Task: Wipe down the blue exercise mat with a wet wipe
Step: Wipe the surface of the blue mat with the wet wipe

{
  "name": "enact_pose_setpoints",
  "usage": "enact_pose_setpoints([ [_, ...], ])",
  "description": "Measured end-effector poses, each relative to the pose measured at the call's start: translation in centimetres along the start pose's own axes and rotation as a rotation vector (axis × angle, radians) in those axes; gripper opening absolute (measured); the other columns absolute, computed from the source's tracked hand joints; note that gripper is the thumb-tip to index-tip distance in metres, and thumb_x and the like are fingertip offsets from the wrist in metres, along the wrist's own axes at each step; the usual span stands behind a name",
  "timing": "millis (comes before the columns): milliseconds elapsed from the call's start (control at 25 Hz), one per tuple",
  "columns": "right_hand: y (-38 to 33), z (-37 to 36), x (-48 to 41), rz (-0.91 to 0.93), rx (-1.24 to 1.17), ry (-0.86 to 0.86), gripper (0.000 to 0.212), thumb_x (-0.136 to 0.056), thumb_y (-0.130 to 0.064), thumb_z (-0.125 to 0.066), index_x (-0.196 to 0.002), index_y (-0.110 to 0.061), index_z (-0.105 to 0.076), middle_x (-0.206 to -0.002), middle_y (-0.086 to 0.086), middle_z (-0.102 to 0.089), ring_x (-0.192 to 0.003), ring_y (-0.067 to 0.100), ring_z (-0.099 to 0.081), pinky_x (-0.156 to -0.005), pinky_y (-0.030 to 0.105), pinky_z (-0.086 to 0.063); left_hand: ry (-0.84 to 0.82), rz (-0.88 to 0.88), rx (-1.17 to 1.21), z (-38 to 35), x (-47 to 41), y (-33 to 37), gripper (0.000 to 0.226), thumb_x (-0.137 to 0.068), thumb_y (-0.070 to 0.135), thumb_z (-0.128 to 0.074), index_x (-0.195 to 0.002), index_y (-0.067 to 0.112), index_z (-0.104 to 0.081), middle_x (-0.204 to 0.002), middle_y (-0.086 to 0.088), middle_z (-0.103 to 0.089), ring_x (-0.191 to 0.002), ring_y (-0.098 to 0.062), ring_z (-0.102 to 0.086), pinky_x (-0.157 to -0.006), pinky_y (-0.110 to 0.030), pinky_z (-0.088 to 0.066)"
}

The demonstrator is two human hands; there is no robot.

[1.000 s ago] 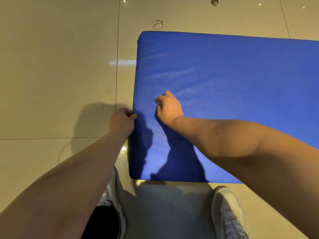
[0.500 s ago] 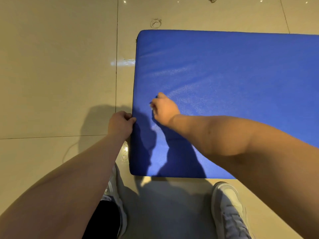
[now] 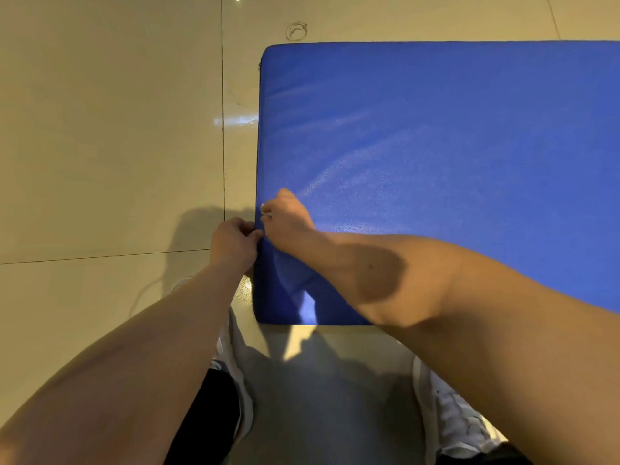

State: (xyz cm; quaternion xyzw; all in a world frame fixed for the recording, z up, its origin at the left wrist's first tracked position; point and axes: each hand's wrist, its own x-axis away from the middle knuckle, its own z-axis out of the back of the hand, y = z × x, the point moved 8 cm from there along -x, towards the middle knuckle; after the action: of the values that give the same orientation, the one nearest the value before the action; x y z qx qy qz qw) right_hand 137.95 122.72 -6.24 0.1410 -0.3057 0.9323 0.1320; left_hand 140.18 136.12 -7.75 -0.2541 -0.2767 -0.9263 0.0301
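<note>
Mat: the blue exercise mat lies flat on the tiled floor, filling the upper right of the view; its left edge and near edge show, and its right part runs out of the picture.
Surface: pale, shiny streaks curve across the mat above the right hand.
Left hand: the left hand is curled at the mat's left edge, thumb and fingers pinching that edge.
Right hand: the right hand rests knuckles-up on the mat just inside the left edge, fingers bent down over a small white bit, the wipe, mostly hidden under them.
Hands together: the two hands are nearly touching at the edge.
Feet: white shoes stand on the floor just in front of the mat's near edge.
Floor mark: a ring-shaped mark sits on the tile beyond the mat's far corner.
</note>
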Motion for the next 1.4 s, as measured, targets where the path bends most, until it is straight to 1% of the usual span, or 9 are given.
enact_pose_setpoints([
  [160, 0.2, 0.0, 0.3, 0.115, 0.052, -0.070, 0.021, -0.097, -0.012, -0.051, -0.111, -0.009, -0.067, -0.120, 0.016, -0.054, -0.098, 0.033, -0.058, -0.082, 0.037, -0.050, -0.009, 0.019, 0.010, -0.1, 0.2, -0.4, 0.021, -0.093, 0.022, -0.070, -0.111, 0.011, -0.071, -0.109, -0.004, -0.072, -0.104, -0.025, -0.065, -0.093, -0.033, -0.047],
  [280, 3.9, 1.2, 1.3, 0.128, 0.112, -0.065, 0.017, -0.095, -0.012, -0.052, -0.099, -0.010, -0.068, -0.113, 0.014, -0.050, -0.088, 0.037, -0.058, -0.081, 0.042, -0.052, 0.003, 0.018, 0.021, 0.1, 0.3, -0.4, 0.018, -0.093, 0.024, -0.071, -0.106, 0.012, -0.070, -0.103, -0.002, -0.069, -0.099, -0.023, -0.064, -0.090, -0.031, -0.046],
  [520, 12.2, 6.1, 3.3, -0.138, 0.122, 0.121, 0.021, -0.097, -0.013, -0.053, -0.109, -0.010, -0.070, -0.118, 0.011, -0.050, -0.087, 0.035, -0.062, -0.081, 0.039, -0.053, 0.002, 0.002, 0.034, 0.1, 0.9, -0.8, 0.013, -0.094, 0.024, -0.070, -0.102, 0.014, -0.069, -0.098, 0.002, -0.066, -0.091, -0.018, -0.058, -0.086, -0.030, -0.043],
  [680, 9.6, 4.3, 2.8, -0.268, 0.099, 0.158, 0.017, -0.092, -0.008, -0.053, -0.094, -0.004, -0.070, -0.114, 0.014, -0.049, -0.081, 0.037, -0.060, -0.072, 0.036, -0.052, -0.039, 0.000, 0.054, -0.2, 1.0, -1.2, 0.010, -0.094, 0.025, -0.070, -0.100, 0.017, -0.067, -0.094, 0.002, -0.066, -0.091, -0.021, -0.062, -0.086, -0.033, -0.047],
  [800, 3.7, 0.5, 1.9, -0.120, 0.057, 0.063, 0.018, -0.092, -0.006, -0.051, -0.093, -0.003, -0.069, -0.113, 0.015, -0.050, -0.086, 0.037, -0.060, -0.078, 0.037, -0.052, -0.055, -0.011, 0.087, -0.1, 0.9, -1.6, 0.008, -0.092, 0.023, -0.072, -0.094, 0.017, -0.067, -0.092, 0.003, -0.068, -0.091, -0.022, -0.064, -0.088, -0.034, -0.051],
  [920, 0.5, -0.8, 1.1, -0.051, 0.038, 0.029, 0.018, -0.095, -0.008, -0.051, -0.107, -0.004, -0.065, -0.120, 0.017, -0.051, -0.101, 0.032, -0.056, -0.079, 0.033, -0.045, -0.086, 0.005, 0.166, -0.5, 1.0, -2.3, 0.009, -0.088, 0.021, -0.076, -0.087, 0.017, -0.068, -0.088, 0.000, -0.071, -0.087, -0.027, -0.068, -0.087, -0.044, -0.057],
  [1040, 0.6, -1.3, 1.5, 0.003, 0.015, 0.019, 0.017, -0.095, -0.006, -0.052, -0.105, -0.005, -0.066, -0.116, 0.015, -0.052, -0.095, 0.032, -0.057, -0.079, 0.036, -0.049, -0.087, 0.034, 0.250, -0.6, 1.3, -2.9, 0.013, -0.084, 0.019, -0.078, -0.080, 0.023, -0.066, -0.085, -0.003, -0.072, -0.085, -0.029, -0.071, -0.084, -0.052, -0.059],
  [1160, 2.1, -1.3, 2.7, 0.040, 0.053, -0.009, 0.018, -0.095, -0.004, -0.051, -0.102, -0.006, -0.068, -0.113, 0.013, -0.049, -0.086, 0.036, -0.058, -0.078, 0.042, -0.052, -0.081, 0.023, 0.236, -0.3, 2.0, -2.5, 0.011, -0.087, 0.020, -0.075, -0.083, 0.022, -0.066, -0.087, -0.002, -0.072, -0.086, -0.027, -0.070, -0.087, -0.048, -0.058],
  [1400, 9.8, 4.1, 4.9, -0.114, 0.051, 0.121, 0.019, -0.095, -0.010, -0.053, -0.105, -0.008, -0.069, -0.117, 0.013, -0.052, -0.092, 0.036, -0.062, -0.087, 0.039, -0.051, -0.027, -0.009, 0.118, -0.4, 3.2, -2.2, 0.013, -0.092, 0.029, -0.070, -0.100, 0.020, -0.068, -0.091, 0.005, -0.068, -0.091, -0.021, -0.066, -0.090, -0.040, -0.056],
])
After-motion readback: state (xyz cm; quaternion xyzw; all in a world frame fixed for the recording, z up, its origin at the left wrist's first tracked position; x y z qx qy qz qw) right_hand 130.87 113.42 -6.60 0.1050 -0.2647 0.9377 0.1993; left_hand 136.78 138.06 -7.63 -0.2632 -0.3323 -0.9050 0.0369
